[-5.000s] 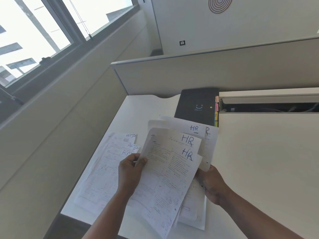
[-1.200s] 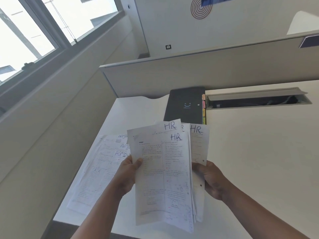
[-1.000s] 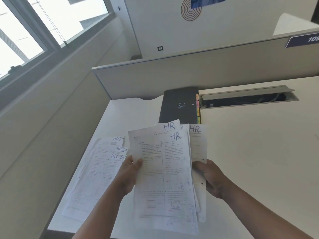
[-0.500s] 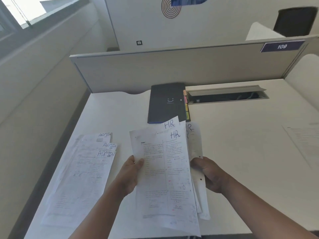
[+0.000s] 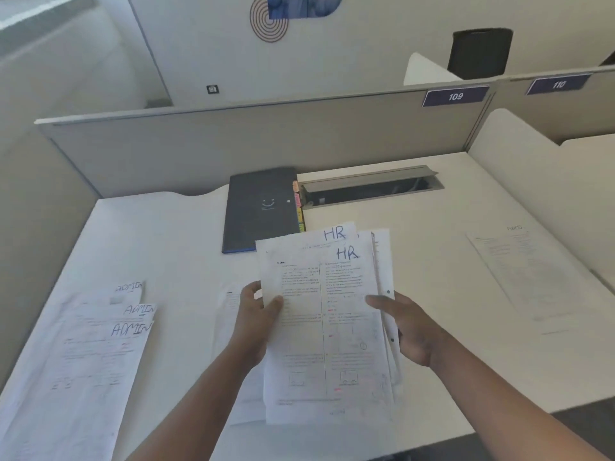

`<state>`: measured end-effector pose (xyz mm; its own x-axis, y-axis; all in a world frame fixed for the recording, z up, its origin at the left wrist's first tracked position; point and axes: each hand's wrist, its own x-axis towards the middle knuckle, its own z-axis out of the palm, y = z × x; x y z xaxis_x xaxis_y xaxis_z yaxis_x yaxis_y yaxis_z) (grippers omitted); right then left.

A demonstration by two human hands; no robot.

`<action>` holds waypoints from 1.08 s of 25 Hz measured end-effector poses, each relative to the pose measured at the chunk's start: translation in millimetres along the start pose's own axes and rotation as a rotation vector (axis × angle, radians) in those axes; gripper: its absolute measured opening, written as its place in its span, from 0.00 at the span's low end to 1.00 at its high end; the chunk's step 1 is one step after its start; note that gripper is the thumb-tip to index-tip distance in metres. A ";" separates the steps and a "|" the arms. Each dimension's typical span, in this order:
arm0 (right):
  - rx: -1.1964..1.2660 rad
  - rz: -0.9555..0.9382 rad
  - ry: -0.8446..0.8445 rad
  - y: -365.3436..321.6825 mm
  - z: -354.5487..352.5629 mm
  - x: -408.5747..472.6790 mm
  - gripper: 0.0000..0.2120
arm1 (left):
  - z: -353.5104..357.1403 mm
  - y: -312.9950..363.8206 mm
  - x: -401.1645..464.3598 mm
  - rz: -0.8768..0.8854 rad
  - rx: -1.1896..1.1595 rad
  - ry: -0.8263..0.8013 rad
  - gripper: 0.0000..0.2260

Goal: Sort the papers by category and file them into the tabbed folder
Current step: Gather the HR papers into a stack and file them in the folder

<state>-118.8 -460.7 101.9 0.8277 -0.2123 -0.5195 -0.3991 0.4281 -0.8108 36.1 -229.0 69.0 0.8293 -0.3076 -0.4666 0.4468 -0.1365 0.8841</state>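
Far left of the folder (image 5: 259, 207), near the surface (image 5: 186, 234) edge: ADMIN pile (image 5: 90, 354), three or so sheets fanned so each label shows, lying flat. Already sorted, by the look of it.

Next over, just below the folder: left hand (image 5: 256, 322) gripping the HR stack (image 5: 327, 324) at its left edge, thumb on top of the front sheet, fingers behind. Another sheet or two lying flat on the surface under that hand, label hidden.

HR stack held up off the surface, front of the folder, top corner overlapping its near-right corner in view. Sheets not squared, a couple poking out top and right. Thin loose paper, so light, floppy, and slippery sheet against sheet; probably best pinched mid-edge on both sides and tapped square before sliding in, otherwise likely to fan or droop.

Right hand (image 5: 411, 327) on the stack's right edge, thumb across the front, fingers curled behind the back sheets.

Folder itself closed, dark cover, coloured tabs (image 5: 298, 207) down its right side, touching the cable tray (image 5: 369, 186).

Far right of the folder: one lone sheet (image 5: 529, 274) flat, label too faint to read.
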 end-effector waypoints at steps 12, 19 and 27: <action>-0.257 -0.300 0.028 -103.4 -153.3 24.7 0.18 | 207.7 63.5 -13.9 0.457 -0.002 0.057 0.11; -0.313 -0.423 -0.038 -81.4 -173.4 30.9 0.17 | 228.1 38.3 -20.3 0.460 -0.109 0.191 0.19; -0.404 -0.322 0.064 -42.4 -186.3 45.9 0.09 | 239.9 -0.3 1.2 0.292 -0.222 0.234 0.24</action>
<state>-137.4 -652.3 62.3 0.9130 -0.3357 -0.2320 -0.2593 -0.0381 -0.9651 -43.6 -455.2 74.1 0.9739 -0.0777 -0.2132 0.2223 0.1387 0.9651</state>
